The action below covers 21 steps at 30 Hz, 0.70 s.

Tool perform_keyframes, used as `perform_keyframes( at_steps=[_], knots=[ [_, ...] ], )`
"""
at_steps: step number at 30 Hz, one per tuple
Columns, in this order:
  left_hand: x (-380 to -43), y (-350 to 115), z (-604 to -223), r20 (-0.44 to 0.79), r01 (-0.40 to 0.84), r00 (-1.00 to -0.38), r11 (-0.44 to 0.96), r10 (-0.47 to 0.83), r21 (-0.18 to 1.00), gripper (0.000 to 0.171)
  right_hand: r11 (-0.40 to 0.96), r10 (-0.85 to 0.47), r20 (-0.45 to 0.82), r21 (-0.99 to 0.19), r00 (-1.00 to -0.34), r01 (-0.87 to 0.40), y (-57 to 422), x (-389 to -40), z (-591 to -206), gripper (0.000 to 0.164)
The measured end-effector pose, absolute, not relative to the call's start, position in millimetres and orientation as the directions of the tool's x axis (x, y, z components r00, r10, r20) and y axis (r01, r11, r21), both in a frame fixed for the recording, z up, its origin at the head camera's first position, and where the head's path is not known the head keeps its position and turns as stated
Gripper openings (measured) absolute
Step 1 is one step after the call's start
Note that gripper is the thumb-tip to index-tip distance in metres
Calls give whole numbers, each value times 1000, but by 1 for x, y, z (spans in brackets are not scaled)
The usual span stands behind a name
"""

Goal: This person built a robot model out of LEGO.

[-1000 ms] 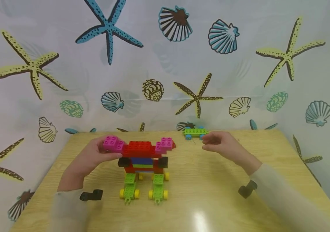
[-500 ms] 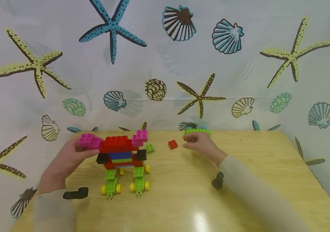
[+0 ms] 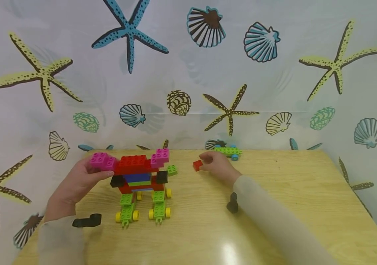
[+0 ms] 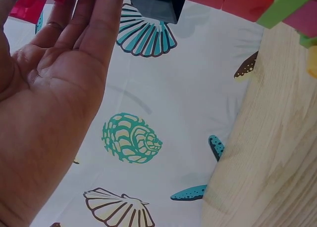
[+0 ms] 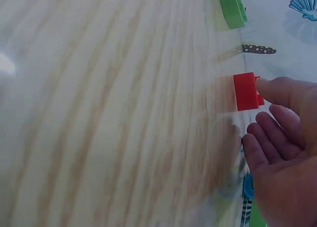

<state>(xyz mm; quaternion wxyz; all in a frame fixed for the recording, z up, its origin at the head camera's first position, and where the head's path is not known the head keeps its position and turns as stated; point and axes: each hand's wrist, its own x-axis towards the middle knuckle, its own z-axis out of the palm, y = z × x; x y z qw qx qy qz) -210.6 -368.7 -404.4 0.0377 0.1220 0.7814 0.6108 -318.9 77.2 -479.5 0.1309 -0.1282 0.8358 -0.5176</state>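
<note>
My left hand (image 3: 79,180) grips the pink bricks (image 3: 103,161) at the left end of a toy-brick figure (image 3: 135,176), thumb in front, fingers behind. The figure has a red top, blue and green middle layers, black blocks at its sides and two green legs on yellow wheels. In the left wrist view, a black block (image 4: 156,4) shows beside the fingers. My right hand (image 3: 219,165) reaches a small red brick (image 3: 197,165) lying on the table. The right wrist view shows the thumb at the studs of this brick, with the other fingers loosely bent below, apart from it.
A green brick (image 3: 172,169) lies just right of the figure. Behind the right hand, a long green wheeled base (image 3: 229,150) with blue wheels stands at the back of the wooden table (image 3: 201,221). A curtain (image 3: 162,73) printed with shells and starfish borders the table.
The left hand has shifted the figure to the left, leaving the red and green bricks in plain view. My right hand has moved left from near the wheeled base to the red brick.
</note>
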Motion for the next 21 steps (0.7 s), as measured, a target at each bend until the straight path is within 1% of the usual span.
perform_keyframes(
  at_steps=[6, 11, 18, 21],
  knots=[
    [-212, -366, -404, 106, 160, -960, 201, 258, 966, 40, 483, -350, -70, -868, -934, -116, 68, -319, -480, 51],
    [-212, -367, -404, 110, 161, -956, 176, 271, 971, 40, 544, -354, -54, -824, -934, -158, 65, -317, -480, 44],
    [-211, -369, -405, 109, 158, -954, 160, 277, 974, 41, 580, -356, -50, -795, -933, -179, 74, -316, -483, 41],
    [-211, -369, -405, 107, 159, -955, 170, 278, 973, 41, 604, -366, -37, -769, -930, -207, 80, -315, -486, 40]
  ],
)
